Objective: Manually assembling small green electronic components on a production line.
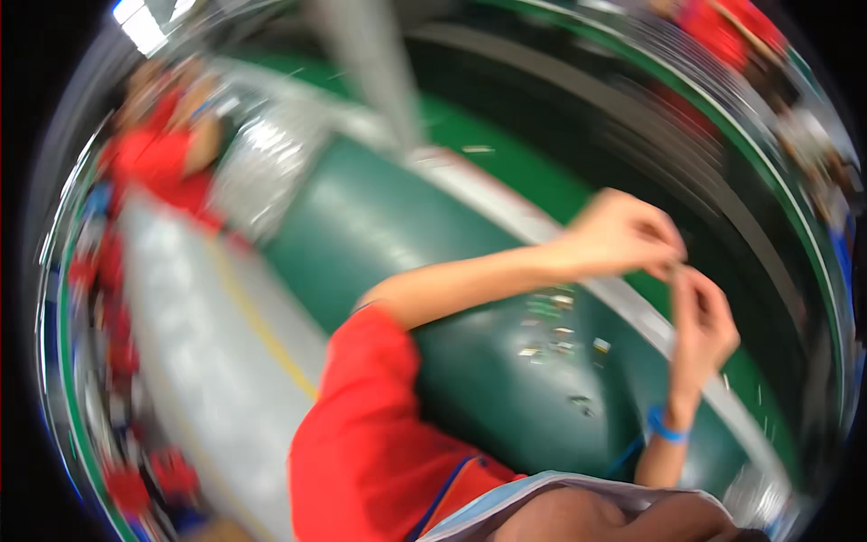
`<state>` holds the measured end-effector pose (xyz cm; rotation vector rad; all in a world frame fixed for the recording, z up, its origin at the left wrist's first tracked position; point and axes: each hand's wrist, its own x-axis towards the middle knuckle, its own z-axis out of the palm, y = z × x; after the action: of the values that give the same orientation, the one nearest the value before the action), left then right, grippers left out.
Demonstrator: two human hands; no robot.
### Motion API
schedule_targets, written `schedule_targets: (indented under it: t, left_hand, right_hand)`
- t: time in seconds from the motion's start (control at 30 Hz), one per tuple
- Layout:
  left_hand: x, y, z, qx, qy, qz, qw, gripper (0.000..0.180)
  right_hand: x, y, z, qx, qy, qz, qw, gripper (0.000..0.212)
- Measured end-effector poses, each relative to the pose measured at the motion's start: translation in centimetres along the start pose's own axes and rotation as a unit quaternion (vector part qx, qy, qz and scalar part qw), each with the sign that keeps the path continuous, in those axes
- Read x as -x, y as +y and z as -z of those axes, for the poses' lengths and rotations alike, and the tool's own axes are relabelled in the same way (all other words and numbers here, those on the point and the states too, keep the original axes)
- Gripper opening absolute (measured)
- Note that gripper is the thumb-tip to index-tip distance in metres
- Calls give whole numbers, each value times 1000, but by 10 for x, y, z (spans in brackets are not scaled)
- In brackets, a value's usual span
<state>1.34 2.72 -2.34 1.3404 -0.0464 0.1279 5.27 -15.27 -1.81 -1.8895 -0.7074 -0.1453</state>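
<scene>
Above the conveyor-side edge of the green work surface point(361, 203), my left hand point(623, 237) and my right hand point(703, 330) meet at their fingertips. Both are closed in a pinch. Between them seems to be something tiny, too small and blurred to name. A blue band point(666, 425) circles my right wrist. Below my left forearm, several small metallic and green pieces point(551, 307) lie scattered on the green surface. A few more small pieces point(582, 405) lie closer to me.
Beyond the pale edge rail point(488, 194) runs a green strip and a dark belt. A grey post point(370, 72) rises from the rail. Clear plastic wrap point(271, 158) lies at the far left, near a person in red point(158, 158). A grey floor with a yellow line point(257, 321) stretches to my left.
</scene>
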Motion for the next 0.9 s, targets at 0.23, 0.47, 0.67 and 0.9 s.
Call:
schedule_targets:
  t: [0.23, 0.47, 0.67, 0.9]
  left_hand:
    - [21, 0, -7, 93, 15, -88, 992, 9]
    - [40, 25, -3, 74, 0, -144, 987, 8]
    - [26, 31, -16, 33, -38, -184, 982, 9]
    - [44, 38, -5, 6, -77, -83, 994, 14]
  right_hand:
    - [19, -5, 0, -3, 3, 36, 999, 18]
    - [31, -24, -5, 8, 59, 39, 997, 18]
    - [43, -31, 14, 46, 84, 43, 994, 20]
    - [60, -74, -16, 142, 121, 166, 968, 8]
